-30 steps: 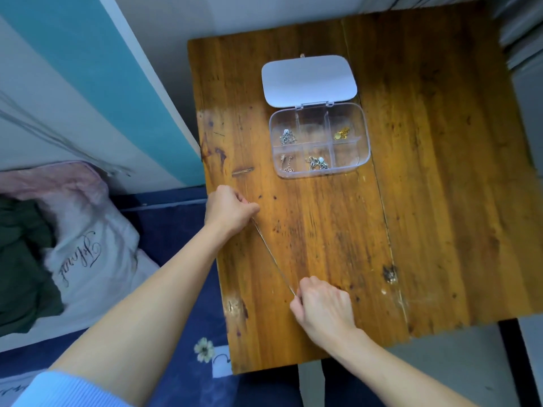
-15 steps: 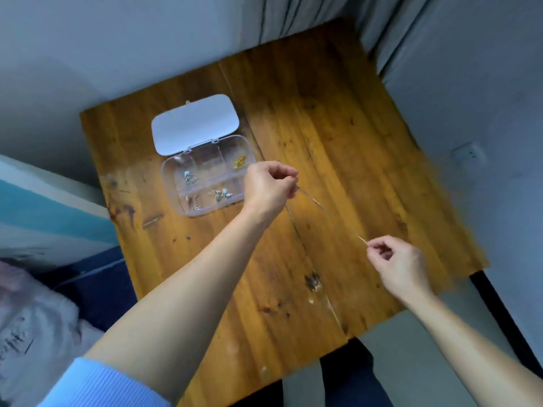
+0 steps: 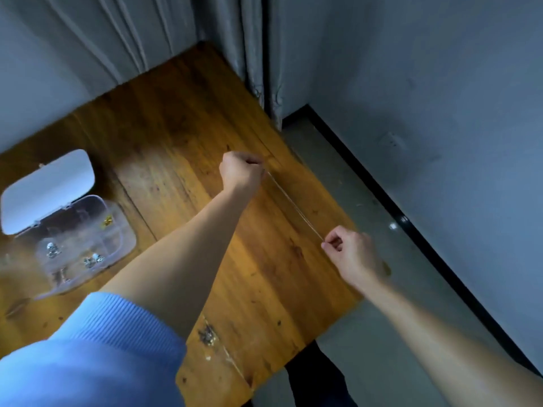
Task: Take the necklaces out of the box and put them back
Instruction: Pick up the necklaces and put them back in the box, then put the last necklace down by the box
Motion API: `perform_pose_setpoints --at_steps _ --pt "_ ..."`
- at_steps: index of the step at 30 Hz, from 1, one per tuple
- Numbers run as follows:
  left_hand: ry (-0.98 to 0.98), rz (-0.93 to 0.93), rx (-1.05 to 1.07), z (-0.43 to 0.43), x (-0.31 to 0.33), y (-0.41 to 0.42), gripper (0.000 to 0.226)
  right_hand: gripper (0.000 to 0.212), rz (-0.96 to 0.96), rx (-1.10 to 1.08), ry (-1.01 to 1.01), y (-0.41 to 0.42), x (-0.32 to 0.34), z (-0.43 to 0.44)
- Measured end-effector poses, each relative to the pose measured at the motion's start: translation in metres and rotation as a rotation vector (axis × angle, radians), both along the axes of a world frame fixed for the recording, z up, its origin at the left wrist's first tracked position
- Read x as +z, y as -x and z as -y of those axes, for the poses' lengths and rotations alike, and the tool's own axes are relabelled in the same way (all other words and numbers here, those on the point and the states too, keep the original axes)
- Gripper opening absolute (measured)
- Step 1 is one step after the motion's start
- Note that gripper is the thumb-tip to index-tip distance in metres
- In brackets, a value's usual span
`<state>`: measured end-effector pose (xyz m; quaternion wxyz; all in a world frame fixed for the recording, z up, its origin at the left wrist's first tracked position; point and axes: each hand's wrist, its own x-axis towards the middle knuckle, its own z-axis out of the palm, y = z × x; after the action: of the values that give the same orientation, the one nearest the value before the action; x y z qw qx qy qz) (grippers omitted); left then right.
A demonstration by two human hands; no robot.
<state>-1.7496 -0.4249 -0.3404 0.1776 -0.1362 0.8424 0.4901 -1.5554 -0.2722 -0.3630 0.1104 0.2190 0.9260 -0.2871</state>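
A thin necklace chain [image 3: 295, 207] is stretched taut between both hands over the right part of the wooden table [image 3: 182, 118]. My left hand [image 3: 241, 171] pinches its far end in a closed fist. My right hand [image 3: 351, 254] pinches its near end close to the table's right edge. The clear plastic compartment box [image 3: 120, 230] lies open at the left, its white lid [image 3: 47, 189] flipped back. Small silver and gold jewellery pieces sit in several of its compartments.
Grey curtains [image 3: 132, 42] hang behind the table. A grey wall [image 3: 440, 98] with a black skirting strip runs along the right, above a grey floor [image 3: 376, 333]. The table's right edge lies just under my right hand.
Both hands carried the stretched chain from the table's left front edge across to its right side, away from the box. The view swung right, so the box now sits at the left.
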Motion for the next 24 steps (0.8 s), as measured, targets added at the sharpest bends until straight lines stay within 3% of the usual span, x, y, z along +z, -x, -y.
perform_pose_setpoints --at_steps 7,11,17,24 --pt "0.246 -0.141 -0.208 -0.022 -0.024 0.006 0.016 0.015 -0.015 0.059 -0.022 -0.002 -0.014 -0.009" --pt "0.293 -0.205 -0.272 -0.014 -0.02 0.007 0.015 0.015 0.03 0.089 -0.008 0.001 -0.009 -0.009" --pt "0.341 -0.246 -0.14 0.046 0.004 -0.002 0.024 0.013 -0.034 0.179 -0.007 0.039 0.012 0.015" --pt "0.328 -0.255 0.09 0.175 0.041 -0.022 0.02 0.019 -0.054 0.364 0.114 0.107 0.045 0.119"
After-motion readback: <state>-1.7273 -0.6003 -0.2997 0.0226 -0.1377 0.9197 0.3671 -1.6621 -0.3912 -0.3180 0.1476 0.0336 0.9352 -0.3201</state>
